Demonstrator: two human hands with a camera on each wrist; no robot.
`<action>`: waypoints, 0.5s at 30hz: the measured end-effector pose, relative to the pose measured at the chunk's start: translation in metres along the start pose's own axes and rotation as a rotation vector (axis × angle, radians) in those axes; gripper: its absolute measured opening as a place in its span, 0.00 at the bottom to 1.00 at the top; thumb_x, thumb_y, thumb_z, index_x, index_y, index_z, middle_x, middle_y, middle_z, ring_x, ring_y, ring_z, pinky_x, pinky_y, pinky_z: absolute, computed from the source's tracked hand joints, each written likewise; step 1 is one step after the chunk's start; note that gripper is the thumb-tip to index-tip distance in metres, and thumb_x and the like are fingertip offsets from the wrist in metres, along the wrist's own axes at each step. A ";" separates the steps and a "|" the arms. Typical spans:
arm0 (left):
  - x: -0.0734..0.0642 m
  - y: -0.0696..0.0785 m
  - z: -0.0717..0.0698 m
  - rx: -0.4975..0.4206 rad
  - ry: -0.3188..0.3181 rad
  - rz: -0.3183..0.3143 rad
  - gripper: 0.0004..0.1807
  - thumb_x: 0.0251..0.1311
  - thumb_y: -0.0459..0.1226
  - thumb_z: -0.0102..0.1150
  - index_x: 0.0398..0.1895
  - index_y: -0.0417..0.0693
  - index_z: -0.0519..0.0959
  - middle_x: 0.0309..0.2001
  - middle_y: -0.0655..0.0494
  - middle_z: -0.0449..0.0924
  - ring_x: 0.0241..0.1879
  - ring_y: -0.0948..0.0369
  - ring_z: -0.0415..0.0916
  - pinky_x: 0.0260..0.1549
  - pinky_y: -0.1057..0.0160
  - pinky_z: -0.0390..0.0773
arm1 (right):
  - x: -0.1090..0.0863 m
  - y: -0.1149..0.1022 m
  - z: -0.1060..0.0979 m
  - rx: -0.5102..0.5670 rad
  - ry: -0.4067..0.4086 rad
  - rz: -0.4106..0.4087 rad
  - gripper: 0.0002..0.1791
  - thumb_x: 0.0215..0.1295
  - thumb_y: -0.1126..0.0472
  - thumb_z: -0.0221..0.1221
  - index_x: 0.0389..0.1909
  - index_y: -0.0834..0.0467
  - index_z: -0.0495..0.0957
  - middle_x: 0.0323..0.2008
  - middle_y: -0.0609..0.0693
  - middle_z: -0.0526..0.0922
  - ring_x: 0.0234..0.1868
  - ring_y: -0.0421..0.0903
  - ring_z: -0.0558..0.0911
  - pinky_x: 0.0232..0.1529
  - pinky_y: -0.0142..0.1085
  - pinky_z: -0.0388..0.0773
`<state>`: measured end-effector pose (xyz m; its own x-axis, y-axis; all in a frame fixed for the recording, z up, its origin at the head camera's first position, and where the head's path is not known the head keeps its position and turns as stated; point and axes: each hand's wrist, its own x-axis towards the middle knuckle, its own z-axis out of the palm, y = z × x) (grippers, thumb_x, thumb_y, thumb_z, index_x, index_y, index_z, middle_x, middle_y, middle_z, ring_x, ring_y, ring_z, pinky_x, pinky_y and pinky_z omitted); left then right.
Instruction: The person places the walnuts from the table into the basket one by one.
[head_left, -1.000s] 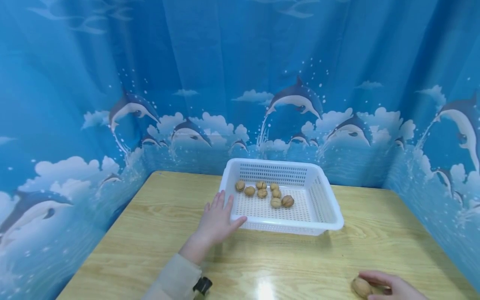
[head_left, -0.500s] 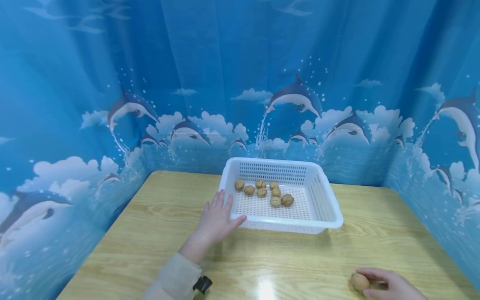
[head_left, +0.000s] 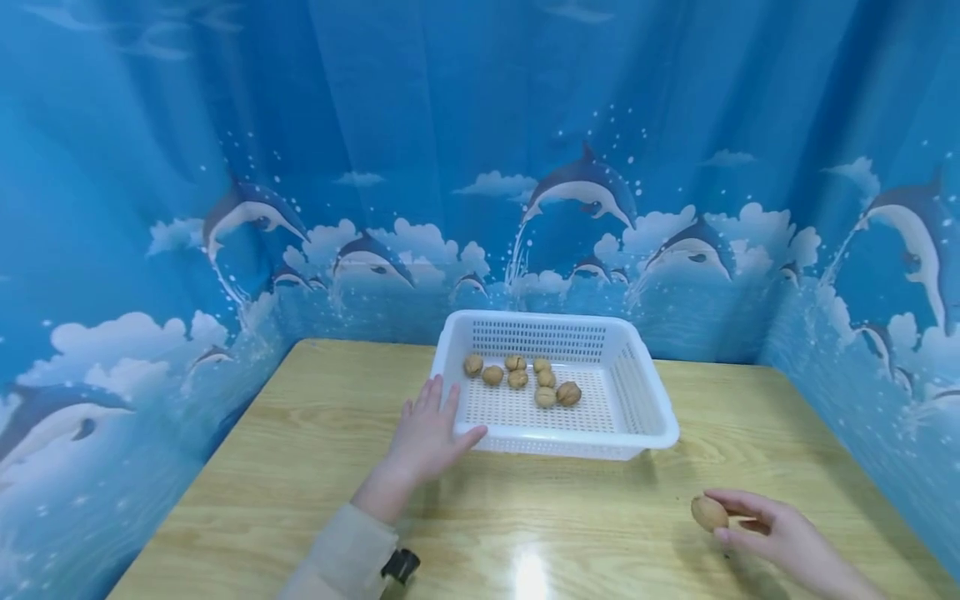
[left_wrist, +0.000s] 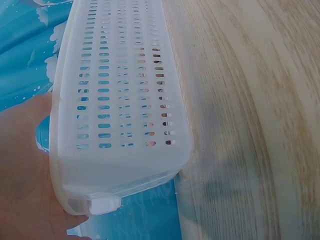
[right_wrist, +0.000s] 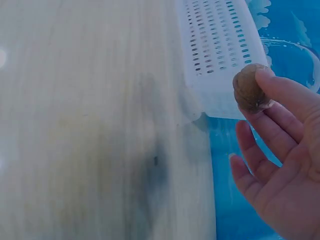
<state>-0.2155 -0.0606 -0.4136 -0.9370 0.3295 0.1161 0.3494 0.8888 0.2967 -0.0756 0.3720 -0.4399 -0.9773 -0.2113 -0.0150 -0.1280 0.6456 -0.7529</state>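
A walnut [head_left: 709, 512] is pinched between the thumb and fingertips of my right hand [head_left: 780, 533], over the table at the front right. In the right wrist view the walnut [right_wrist: 250, 88] shows brown and ridged, with the lower fingers loosely bent away from it. My left hand [head_left: 427, 433] lies with fingers spread on the near left corner of a white plastic basket [head_left: 577, 439]. In the left wrist view, that hand [left_wrist: 22, 175] touches the basket's rim beside the slotted wall [left_wrist: 115, 105]. Several walnuts [head_left: 517, 379] lie on the basket's floor, mostly toward its left half.
The basket stands near the back of a light wooden table [head_left: 300, 467]. A blue curtain [head_left: 390, 167] printed with dolphins hangs behind the table and along both sides. A black strap [head_left: 401, 566] shows by the left sleeve [head_left: 341, 550].
My right hand has lifted the walnut off the table and moved it forward, toward the basket. The left hand stays at the basket's corner; the head view has shifted slightly.
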 end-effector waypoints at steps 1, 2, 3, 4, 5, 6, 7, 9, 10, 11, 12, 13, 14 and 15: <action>0.000 0.000 0.000 0.000 -0.004 -0.004 0.47 0.60 0.65 0.42 0.72 0.43 0.52 0.72 0.40 0.41 0.71 0.46 0.36 0.65 0.40 0.43 | 0.001 -0.003 -0.001 0.015 0.018 -0.007 0.25 0.65 0.62 0.57 0.58 0.73 0.68 0.47 0.24 0.73 0.44 0.24 0.73 0.37 0.30 0.78; 0.000 0.000 0.000 -0.003 -0.005 -0.002 0.47 0.60 0.65 0.42 0.72 0.43 0.52 0.72 0.40 0.41 0.71 0.46 0.37 0.65 0.40 0.43 | 0.003 -0.007 -0.002 0.046 0.018 0.016 0.26 0.65 0.62 0.57 0.59 0.73 0.66 0.49 0.28 0.74 0.43 0.24 0.72 0.37 0.30 0.78; 0.000 -0.001 0.000 -0.001 -0.006 -0.003 0.47 0.60 0.65 0.42 0.72 0.43 0.52 0.72 0.40 0.41 0.71 0.46 0.36 0.65 0.40 0.43 | 0.005 -0.012 -0.003 0.064 0.025 0.034 0.27 0.66 0.61 0.56 0.60 0.73 0.65 0.51 0.34 0.76 0.43 0.23 0.72 0.38 0.31 0.78; 0.000 -0.001 0.001 0.000 -0.005 -0.004 0.47 0.59 0.65 0.42 0.72 0.44 0.51 0.72 0.41 0.41 0.71 0.46 0.36 0.65 0.40 0.43 | 0.007 -0.017 -0.004 0.081 0.035 0.057 0.28 0.66 0.60 0.56 0.61 0.73 0.64 0.54 0.42 0.76 0.43 0.23 0.72 0.38 0.31 0.78; 0.001 -0.001 0.001 0.001 -0.003 -0.004 0.47 0.59 0.66 0.41 0.72 0.44 0.51 0.73 0.41 0.40 0.71 0.46 0.36 0.65 0.40 0.43 | 0.008 -0.022 -0.005 0.094 0.042 0.092 0.29 0.66 0.59 0.56 0.62 0.73 0.63 0.56 0.49 0.75 0.43 0.23 0.72 0.38 0.32 0.79; 0.001 -0.001 0.001 0.004 -0.006 -0.008 0.47 0.59 0.66 0.41 0.72 0.45 0.51 0.73 0.42 0.40 0.71 0.47 0.36 0.65 0.41 0.43 | 0.010 -0.026 -0.006 0.092 0.061 0.111 0.31 0.66 0.57 0.56 0.63 0.72 0.62 0.58 0.56 0.73 0.43 0.23 0.72 0.39 0.33 0.79; 0.002 -0.001 0.002 0.005 -0.004 -0.007 0.47 0.59 0.66 0.41 0.72 0.44 0.51 0.73 0.41 0.39 0.71 0.47 0.36 0.64 0.40 0.43 | 0.012 -0.030 -0.006 0.088 0.070 0.118 0.31 0.66 0.57 0.56 0.63 0.71 0.62 0.59 0.62 0.70 0.44 0.24 0.72 0.40 0.33 0.78; 0.003 -0.001 0.002 0.012 -0.007 -0.011 0.47 0.59 0.67 0.40 0.73 0.45 0.50 0.73 0.42 0.39 0.71 0.47 0.35 0.65 0.40 0.43 | 0.016 -0.038 -0.007 0.089 0.083 0.149 0.33 0.66 0.55 0.56 0.64 0.70 0.61 0.61 0.68 0.66 0.46 0.29 0.74 0.41 0.34 0.79; 0.003 -0.001 0.002 0.017 -0.012 -0.013 0.48 0.59 0.67 0.40 0.73 0.45 0.50 0.73 0.42 0.38 0.71 0.47 0.35 0.65 0.41 0.43 | 0.017 -0.040 -0.007 0.088 0.086 0.149 0.33 0.66 0.54 0.56 0.65 0.70 0.61 0.61 0.68 0.66 0.47 0.31 0.75 0.41 0.35 0.78; 0.003 -0.002 0.002 0.018 -0.015 -0.015 0.48 0.59 0.67 0.40 0.73 0.45 0.50 0.73 0.42 0.38 0.71 0.47 0.35 0.65 0.41 0.43 | 0.019 -0.042 -0.006 0.092 0.086 0.150 0.33 0.66 0.55 0.56 0.65 0.70 0.60 0.61 0.68 0.66 0.48 0.34 0.75 0.42 0.35 0.78; 0.002 -0.002 0.003 0.021 -0.018 -0.016 0.48 0.59 0.67 0.39 0.73 0.45 0.50 0.73 0.42 0.38 0.71 0.47 0.35 0.65 0.41 0.43 | 0.020 -0.044 -0.006 0.092 0.088 0.149 0.33 0.66 0.55 0.56 0.65 0.70 0.60 0.61 0.68 0.66 0.48 0.35 0.76 0.42 0.35 0.78; 0.002 -0.002 0.003 0.020 -0.017 -0.014 0.48 0.59 0.67 0.40 0.73 0.45 0.50 0.73 0.42 0.39 0.71 0.47 0.36 0.65 0.40 0.43 | 0.021 -0.045 -0.005 0.095 0.094 0.142 0.33 0.66 0.55 0.56 0.65 0.70 0.60 0.61 0.68 0.66 0.48 0.36 0.76 0.42 0.34 0.78; 0.003 -0.002 0.003 0.022 -0.020 -0.015 0.48 0.59 0.67 0.39 0.73 0.45 0.50 0.73 0.42 0.39 0.71 0.47 0.35 0.65 0.41 0.43 | 0.023 -0.047 -0.005 0.102 0.097 0.141 0.33 0.66 0.55 0.56 0.65 0.70 0.60 0.61 0.69 0.66 0.47 0.35 0.77 0.42 0.34 0.78; 0.003 -0.002 0.003 0.024 -0.018 -0.013 0.48 0.59 0.67 0.39 0.73 0.45 0.50 0.73 0.42 0.39 0.71 0.47 0.36 0.65 0.41 0.43 | 0.024 -0.049 -0.004 0.102 0.106 0.128 0.32 0.66 0.56 0.56 0.64 0.71 0.60 0.60 0.69 0.67 0.47 0.34 0.77 0.42 0.34 0.78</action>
<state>-0.2189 -0.0606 -0.4167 -0.9414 0.3234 0.0956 0.3372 0.9002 0.2754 -0.0936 0.3384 -0.4009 -0.9975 -0.0502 -0.0498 0.0112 0.5832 -0.8122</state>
